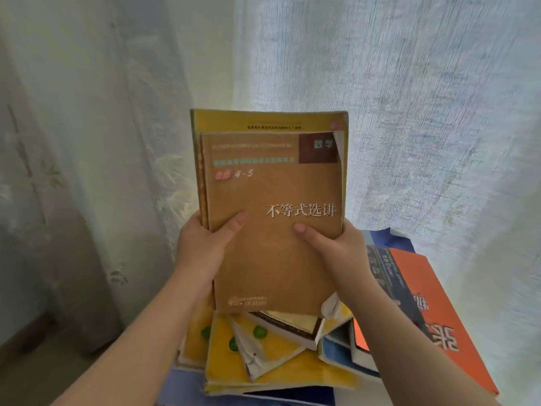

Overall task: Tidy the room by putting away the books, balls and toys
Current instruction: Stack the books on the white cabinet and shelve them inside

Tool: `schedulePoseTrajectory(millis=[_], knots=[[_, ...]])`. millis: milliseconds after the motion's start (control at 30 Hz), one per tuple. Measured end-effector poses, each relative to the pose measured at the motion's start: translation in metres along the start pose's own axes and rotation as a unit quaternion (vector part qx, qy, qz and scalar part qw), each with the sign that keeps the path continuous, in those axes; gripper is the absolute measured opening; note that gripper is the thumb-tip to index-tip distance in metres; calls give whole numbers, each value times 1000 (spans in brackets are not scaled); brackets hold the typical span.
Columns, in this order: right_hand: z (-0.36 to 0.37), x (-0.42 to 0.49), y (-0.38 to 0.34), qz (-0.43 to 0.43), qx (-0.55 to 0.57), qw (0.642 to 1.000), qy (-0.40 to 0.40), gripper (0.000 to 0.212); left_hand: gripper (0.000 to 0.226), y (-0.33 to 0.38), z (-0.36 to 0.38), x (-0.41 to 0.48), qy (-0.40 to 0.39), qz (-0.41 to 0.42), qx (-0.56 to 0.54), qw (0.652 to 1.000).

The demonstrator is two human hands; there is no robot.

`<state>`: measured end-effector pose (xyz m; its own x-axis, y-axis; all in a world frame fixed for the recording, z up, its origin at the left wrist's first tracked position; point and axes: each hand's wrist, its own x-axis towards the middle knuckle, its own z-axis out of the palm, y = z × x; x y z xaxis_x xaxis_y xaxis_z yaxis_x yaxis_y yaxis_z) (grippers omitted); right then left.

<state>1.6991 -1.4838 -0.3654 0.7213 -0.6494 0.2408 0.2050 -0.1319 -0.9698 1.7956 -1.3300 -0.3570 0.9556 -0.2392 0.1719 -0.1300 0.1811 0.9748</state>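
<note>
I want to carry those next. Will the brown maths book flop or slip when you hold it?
Probably a bit floppy: the brown maths book looks like a thin paperback, and its top corner curls. It might slide, since it lies flat against the bigger yellow book; the left hand and right hand press their thumbs on it.

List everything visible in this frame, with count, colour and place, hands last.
brown maths textbook: one, tan-brown, front of the held stack, centre
yellow book: one, yellow, behind the textbook, top edge showing
book pile: several, mostly yellow and blue, dog-eared, below the held stack
orange book: one, orange, lower right beside the pile
dark book: one, blue-black, along the orange book's left side
curtain: pale white, sheer, whole background
left hand: grips the stack's left edge, thumb on the cover
right hand: grips the right edge, thumb on the cover
</note>
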Motion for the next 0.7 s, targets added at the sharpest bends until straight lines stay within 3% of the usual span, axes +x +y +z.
schedulePoseTrajectory(millis=[233, 467, 700], knots=[[-3, 26, 31, 17, 3, 1000, 17, 21, 15, -19, 18, 36, -23, 18, 59, 998], [8, 12, 27, 6, -20, 999, 33, 32, 21, -21, 5, 27, -44, 11, 13, 999], [21, -39, 8, -16, -48, 999, 10, 20, 17, -15, -34, -15, -66, -48, -37, 996]])
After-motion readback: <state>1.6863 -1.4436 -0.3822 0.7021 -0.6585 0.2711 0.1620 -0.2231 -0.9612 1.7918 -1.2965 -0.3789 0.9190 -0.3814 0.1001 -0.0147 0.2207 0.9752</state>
